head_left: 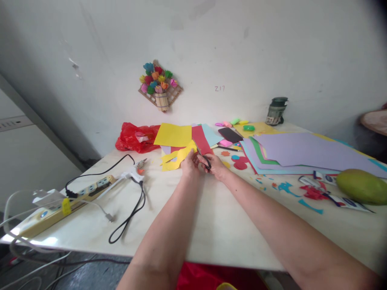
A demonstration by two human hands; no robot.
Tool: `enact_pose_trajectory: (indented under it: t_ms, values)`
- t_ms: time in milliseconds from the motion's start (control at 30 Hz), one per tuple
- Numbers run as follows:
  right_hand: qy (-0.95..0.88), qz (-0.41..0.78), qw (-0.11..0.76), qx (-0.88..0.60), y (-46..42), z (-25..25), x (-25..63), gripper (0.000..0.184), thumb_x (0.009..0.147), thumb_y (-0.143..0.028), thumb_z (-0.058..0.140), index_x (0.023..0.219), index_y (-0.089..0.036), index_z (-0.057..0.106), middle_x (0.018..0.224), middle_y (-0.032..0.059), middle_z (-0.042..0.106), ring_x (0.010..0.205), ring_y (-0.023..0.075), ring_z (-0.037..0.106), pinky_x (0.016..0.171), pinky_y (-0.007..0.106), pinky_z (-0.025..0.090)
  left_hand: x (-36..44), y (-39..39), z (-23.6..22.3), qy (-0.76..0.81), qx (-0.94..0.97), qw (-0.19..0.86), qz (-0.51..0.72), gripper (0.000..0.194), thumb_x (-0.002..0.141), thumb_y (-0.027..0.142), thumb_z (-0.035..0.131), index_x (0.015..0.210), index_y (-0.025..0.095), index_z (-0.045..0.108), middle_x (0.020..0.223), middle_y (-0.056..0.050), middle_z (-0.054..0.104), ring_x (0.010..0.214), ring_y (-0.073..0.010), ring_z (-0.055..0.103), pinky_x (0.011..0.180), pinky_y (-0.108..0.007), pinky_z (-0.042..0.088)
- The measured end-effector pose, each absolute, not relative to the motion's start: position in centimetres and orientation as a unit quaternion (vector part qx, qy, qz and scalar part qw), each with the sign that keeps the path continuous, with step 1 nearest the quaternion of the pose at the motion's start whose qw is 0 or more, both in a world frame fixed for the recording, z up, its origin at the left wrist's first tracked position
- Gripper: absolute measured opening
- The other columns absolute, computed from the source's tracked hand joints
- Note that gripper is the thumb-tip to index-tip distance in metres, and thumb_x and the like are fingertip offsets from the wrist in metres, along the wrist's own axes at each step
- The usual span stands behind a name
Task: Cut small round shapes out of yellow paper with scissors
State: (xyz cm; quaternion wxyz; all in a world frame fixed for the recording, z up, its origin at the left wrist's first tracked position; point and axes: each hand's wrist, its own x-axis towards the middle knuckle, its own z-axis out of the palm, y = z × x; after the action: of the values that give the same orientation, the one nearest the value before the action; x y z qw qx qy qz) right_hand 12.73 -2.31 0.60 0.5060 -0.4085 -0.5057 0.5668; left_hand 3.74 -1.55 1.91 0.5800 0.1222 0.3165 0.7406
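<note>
Both my arms reach out over the white table [217,229]. My left hand [190,163] is closed on a cut piece of yellow paper [177,158], which hangs out to its left. My right hand [216,164] is closed round the black handles of a pair of scissors [204,158]; the blades point up and left into the yellow paper. The two hands nearly touch. Red paper circles [241,163] lie just right of my right hand.
A stack of coloured paper sheets [302,155] covers the right side, with a green mango [361,186] and paper scraps in front. A black phone [230,134], a red plastic bag [137,137], a power strip [60,203] with cables and a glue gun [134,174] are also on the table.
</note>
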Motion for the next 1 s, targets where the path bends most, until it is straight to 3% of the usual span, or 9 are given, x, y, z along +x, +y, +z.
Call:
enact_pose_trajectory:
  t_ms: [667, 1000]
  values:
    - [-0.512, 0.559, 0.5, -0.419, -2.3, 0.6, 12.6, 0.04, 0.062, -0.048, 0.08, 0.065, -0.018, 0.055, 0.047, -0.005, 0.049, 0.038, 0.006, 0.039, 0.036, 0.02, 0.028, 3.3, -0.4, 0.7, 0.301, 0.141, 0.555, 0.762, 0.012, 0.079, 0.017, 0.07, 0.071, 0.016, 0.061, 0.06, -0.002, 0.067, 0.055, -0.0117, 0.066, 0.053, -0.018, 0.051]
    - [-0.507, 0.573, 0.489, -0.419, -2.6, 0.8, 12.8, 0.045, 0.057, -0.052, 0.083, 0.067, -0.017, 0.055, 0.047, -0.006, 0.05, 0.036, 0.005, 0.04, 0.036, 0.019, 0.027, 3.2, -0.5, 0.7, 0.304, 0.129, 0.556, 0.763, 0.014, 0.082, 0.011, 0.065, 0.068, 0.015, 0.062, 0.064, -0.003, 0.067, 0.057, -0.0126, 0.067, 0.055, -0.02, 0.051]
